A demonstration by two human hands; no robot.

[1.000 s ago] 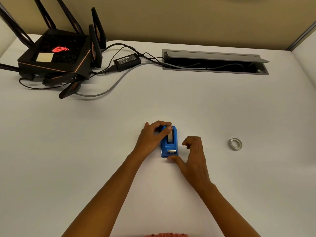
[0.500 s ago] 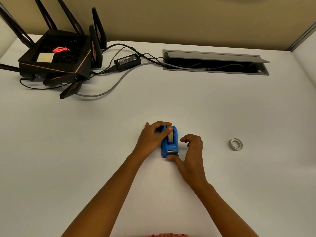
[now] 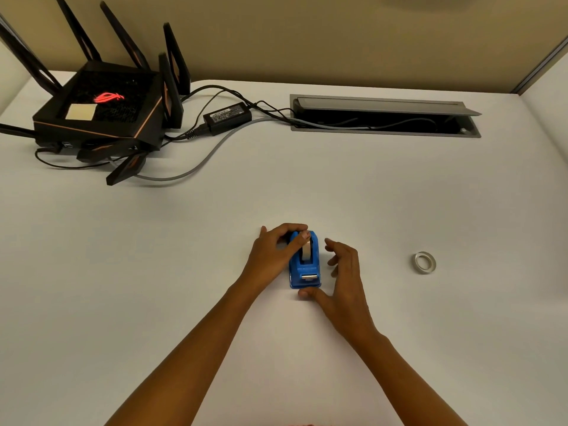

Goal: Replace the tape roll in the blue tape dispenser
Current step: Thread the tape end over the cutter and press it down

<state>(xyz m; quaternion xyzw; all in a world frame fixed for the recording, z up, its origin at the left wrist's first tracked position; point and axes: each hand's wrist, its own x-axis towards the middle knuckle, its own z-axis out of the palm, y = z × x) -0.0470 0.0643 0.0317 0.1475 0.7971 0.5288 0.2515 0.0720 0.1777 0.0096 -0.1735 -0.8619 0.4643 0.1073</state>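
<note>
Small blue plastic tape dispenser [image 3: 305, 265]: standing on white desk [image 3: 215, 241], centre, cutter end toward me. My left hand [image 3: 273, 253]: wrapped round its far left side, fingertip on roll seated inside. My right hand [image 3: 344, 278]: fingers spread loose just beside dispenser's right wall, thumb tip at near end, nothing pinched. Clear loose tape ring [image 3: 424, 262]: flat on desk, well apart to right. Black antennaed router [image 3: 101, 115]: far left corner.
</note>
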